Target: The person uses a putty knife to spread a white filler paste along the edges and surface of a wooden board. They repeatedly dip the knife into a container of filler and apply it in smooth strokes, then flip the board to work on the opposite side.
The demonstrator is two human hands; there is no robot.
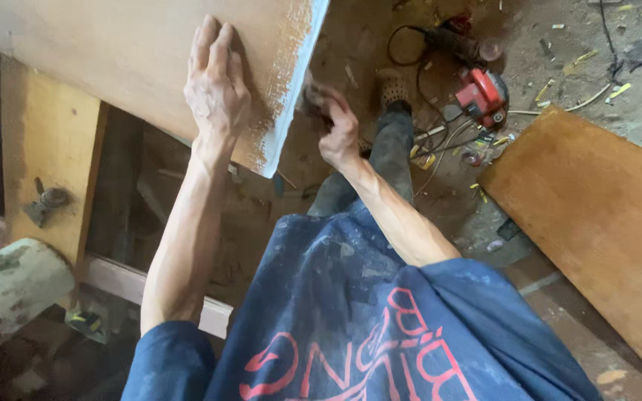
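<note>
A dusty dirt floor (380,44) strewn with scraps holds a red power tool (482,95) with tangled cables (440,141). A brown board (596,215) lies right; a wooden frame (46,148) stands left.

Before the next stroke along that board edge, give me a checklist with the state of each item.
1. Left hand flat on the wooden board, bracing it: ok.
2. Right hand at the pale painted edge, closed around a small dark object; what the object is: cannot tell.
3. Board's support underneath: hidden from this view, cannot tell.
4. Floor by the foot: cables and debris lie close, not ok.
5. Red power tool lies on the floor, apart from both hands: ok.
6. Loose plywood sheet lies flat to the right, away from the legs: ok.
</note>
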